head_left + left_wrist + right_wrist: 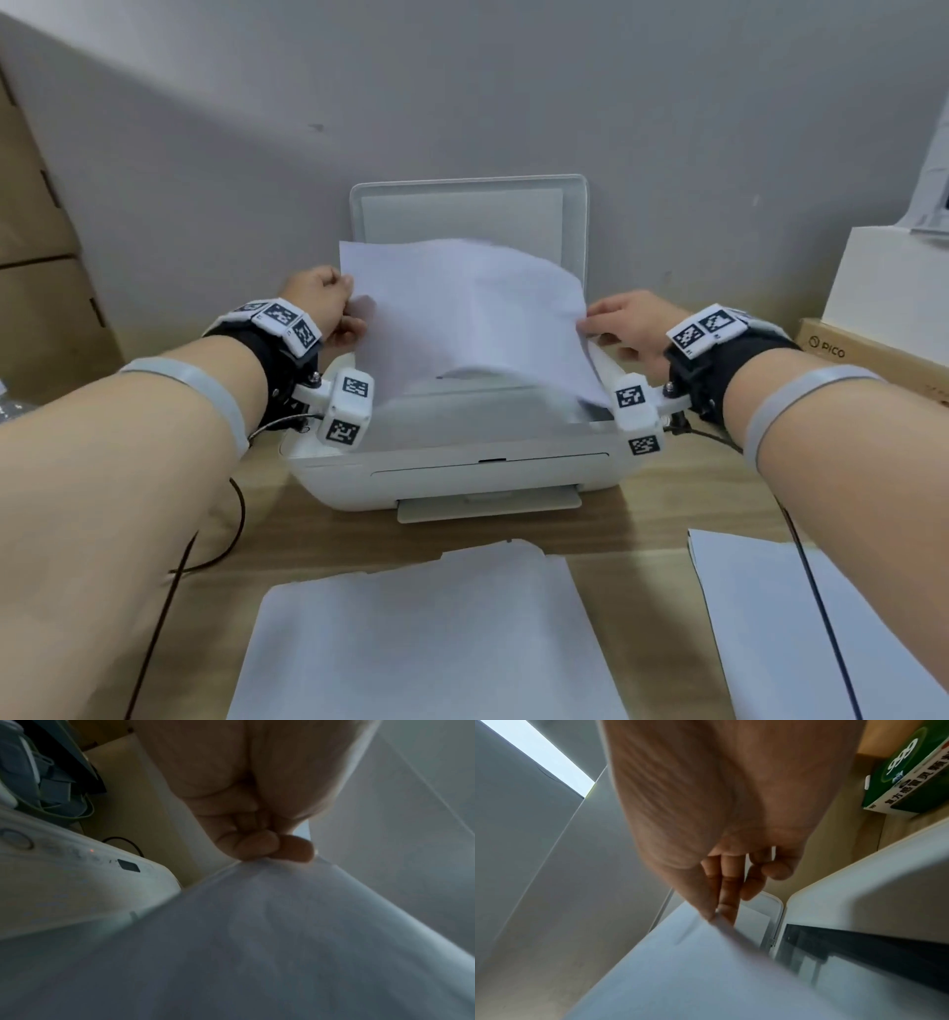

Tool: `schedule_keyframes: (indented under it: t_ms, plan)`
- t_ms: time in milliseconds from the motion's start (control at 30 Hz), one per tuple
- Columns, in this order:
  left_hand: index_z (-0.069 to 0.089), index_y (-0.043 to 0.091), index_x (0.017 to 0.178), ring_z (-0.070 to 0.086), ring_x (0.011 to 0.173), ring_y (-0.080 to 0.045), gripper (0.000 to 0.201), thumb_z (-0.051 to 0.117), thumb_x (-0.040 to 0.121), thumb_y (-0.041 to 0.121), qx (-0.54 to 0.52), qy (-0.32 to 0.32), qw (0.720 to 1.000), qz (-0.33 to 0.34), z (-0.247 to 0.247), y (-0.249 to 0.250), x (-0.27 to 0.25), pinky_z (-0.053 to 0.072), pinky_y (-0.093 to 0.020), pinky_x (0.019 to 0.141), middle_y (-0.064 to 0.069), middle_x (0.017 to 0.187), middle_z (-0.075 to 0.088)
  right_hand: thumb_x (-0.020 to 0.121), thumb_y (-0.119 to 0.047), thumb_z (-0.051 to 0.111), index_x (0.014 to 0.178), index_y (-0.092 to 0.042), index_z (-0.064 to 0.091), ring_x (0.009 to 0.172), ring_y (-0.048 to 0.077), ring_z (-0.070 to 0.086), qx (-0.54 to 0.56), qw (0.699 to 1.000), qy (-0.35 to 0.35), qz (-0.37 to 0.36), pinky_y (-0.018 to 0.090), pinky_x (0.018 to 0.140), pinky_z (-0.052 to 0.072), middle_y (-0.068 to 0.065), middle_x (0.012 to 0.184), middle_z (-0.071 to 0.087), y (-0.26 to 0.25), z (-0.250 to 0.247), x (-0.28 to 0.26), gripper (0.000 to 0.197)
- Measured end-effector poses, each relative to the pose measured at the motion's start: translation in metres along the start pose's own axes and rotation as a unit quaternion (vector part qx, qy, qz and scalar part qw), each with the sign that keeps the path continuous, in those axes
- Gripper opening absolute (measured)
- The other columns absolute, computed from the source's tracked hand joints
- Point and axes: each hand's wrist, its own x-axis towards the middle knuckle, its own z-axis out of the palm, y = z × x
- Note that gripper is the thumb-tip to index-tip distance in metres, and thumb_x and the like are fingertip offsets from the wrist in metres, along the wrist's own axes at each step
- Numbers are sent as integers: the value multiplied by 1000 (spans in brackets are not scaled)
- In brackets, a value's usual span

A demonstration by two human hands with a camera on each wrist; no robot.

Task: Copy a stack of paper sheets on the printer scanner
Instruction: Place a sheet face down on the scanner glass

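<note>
A white printer (452, 473) stands against the wall with its scanner lid (468, 213) raised. Above the scanner bed a white paper sheet (472, 313) hangs curved and tilted. My left hand (328, 306) pinches its left edge, and the left wrist view shows the fingertips (277, 847) closed on the sheet (257, 933). My right hand (624, 321) pinches the right edge; thumb and forefinger (721, 908) clamp the sheet (693, 963) over the dark scanner glass (859, 953). A paper stack (426, 637) lies on the desk before the printer.
More white sheets (801, 627) lie at the front right of the wooden desk (662, 519). Cardboard boxes (36, 231) stand at the left, and a PICO box (873, 354) with a white box on top sits at the right. A green box (916, 778) stands beside the printer. Black cables (236, 519) trail across the desk.
</note>
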Motion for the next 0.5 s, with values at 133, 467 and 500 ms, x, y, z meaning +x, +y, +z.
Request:
schedule_keyframes:
  t_ms: [133, 467, 500]
  plan:
    - [47, 14, 75, 55, 33, -7, 29, 58, 96, 31, 93, -12, 994, -51, 1, -8, -1, 46, -18, 36, -10, 70, 54, 95, -11, 59, 91, -10, 66, 47, 14, 39, -19, 999, 28, 39, 18, 40, 32, 3, 62, 50, 2, 8, 0, 8]
    - [65, 13, 112, 69, 88, -27, 36, 78, 79, 14, 297, -93, 943, -116, -3, -42, -4, 59, -41, 81, -7, 94, 70, 88, -2, 64, 96, 0, 63, 65, 24, 53, -43, 992, 9, 119, 35, 65, 50, 14, 75, 57, 19, 19, 8, 8]
    - [62, 13, 115, 70, 87, -29, 40, 78, 78, 10, 280, -88, 947, -126, -3, -44, -2, 58, -45, 85, -10, 93, 70, 89, -5, 66, 98, -3, 64, 63, 23, 54, -46, 992, -5, 114, 31, 59, 51, 12, 77, 58, 20, 19, 5, 9]
